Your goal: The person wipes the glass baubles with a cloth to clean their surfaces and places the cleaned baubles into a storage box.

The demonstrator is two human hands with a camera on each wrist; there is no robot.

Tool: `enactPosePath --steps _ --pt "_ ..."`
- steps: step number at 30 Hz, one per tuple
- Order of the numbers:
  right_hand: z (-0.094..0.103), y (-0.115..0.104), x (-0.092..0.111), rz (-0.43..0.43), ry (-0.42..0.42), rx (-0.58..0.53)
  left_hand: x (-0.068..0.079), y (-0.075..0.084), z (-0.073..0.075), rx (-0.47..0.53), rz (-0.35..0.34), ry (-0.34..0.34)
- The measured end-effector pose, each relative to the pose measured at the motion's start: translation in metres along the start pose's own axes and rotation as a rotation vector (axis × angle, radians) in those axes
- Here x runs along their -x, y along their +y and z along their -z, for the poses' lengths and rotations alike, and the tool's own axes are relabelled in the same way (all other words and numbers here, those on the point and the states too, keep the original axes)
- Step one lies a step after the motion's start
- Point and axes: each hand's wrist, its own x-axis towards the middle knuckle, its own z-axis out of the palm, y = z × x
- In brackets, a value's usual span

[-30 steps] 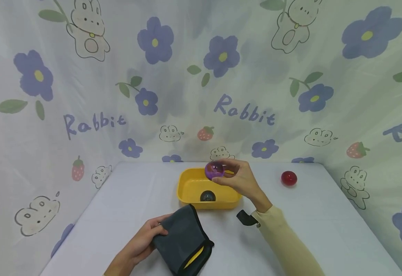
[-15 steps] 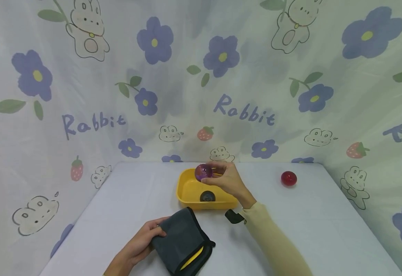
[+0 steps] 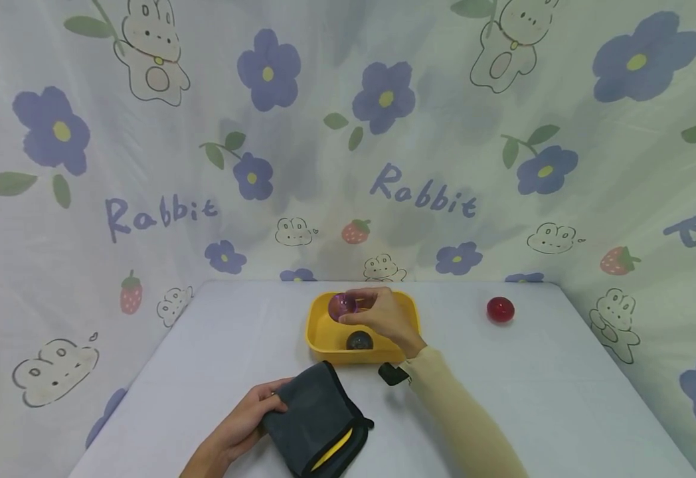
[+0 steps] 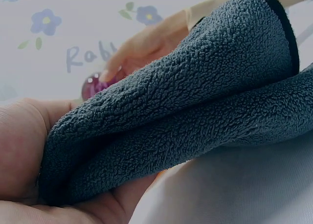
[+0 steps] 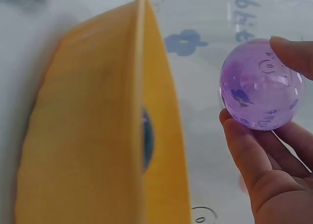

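My right hand (image 3: 384, 318) pinches a clear purple ball (image 5: 261, 87) between thumb and fingers, over the far left part of a yellow tub (image 3: 318, 338). Inside the tub, near its front wall, sits a dark grey ball (image 3: 360, 340). In front of the tub my left hand (image 3: 246, 415) grips a folded dark grey towel (image 3: 312, 418) with black edging and a bit of yellow showing in its fold. The left wrist view shows the towel's fluffy pile (image 4: 171, 97) bent in the hand; part of the purple ball (image 4: 93, 84) shows behind it.
A clear red ball (image 3: 500, 310) lies on the white table (image 3: 563, 398) at the back right, apart from the tub. A printed cloth (image 3: 312, 146) with flowers and rabbits rises behind the table and along both sides.
My right hand has carried the purple ball left and slightly down over the tub. The left hand and towel have barely shifted.
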Motion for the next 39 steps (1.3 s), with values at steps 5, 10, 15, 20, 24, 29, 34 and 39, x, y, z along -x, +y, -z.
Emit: enactPosePath --steps 5,10,15,20,24,29,34,39 --pt "-0.007 0.010 -0.007 -0.032 -0.013 -0.013 -0.001 -0.002 0.000 0.007 -0.004 -0.009" --pt "-0.013 0.018 -0.010 -0.073 -0.033 -0.054 -0.001 -0.002 0.000 0.013 -0.008 -0.011" --pt "-0.018 0.024 -0.014 -0.087 -0.044 -0.052 -0.001 -0.002 -0.001 0.018 -0.008 -0.008" --pt "-0.023 0.031 -0.017 -0.076 -0.056 0.007 -0.001 -0.002 -0.002 0.016 -0.002 -0.009" --pt "-0.025 0.036 -0.019 -0.081 -0.062 0.083 -0.002 -0.002 -0.003 0.005 0.011 0.004" --pt "-0.028 0.038 -0.020 -0.126 -0.065 0.160 -0.002 -0.001 -0.004 0.004 0.019 0.002" --pt "-0.032 0.040 -0.023 -0.115 -0.082 0.246 -0.002 -0.001 -0.005 0.017 0.013 -0.009" --pt "-0.036 0.041 -0.025 -0.132 -0.089 0.286 -0.002 -0.002 -0.004 0.022 0.016 -0.004"
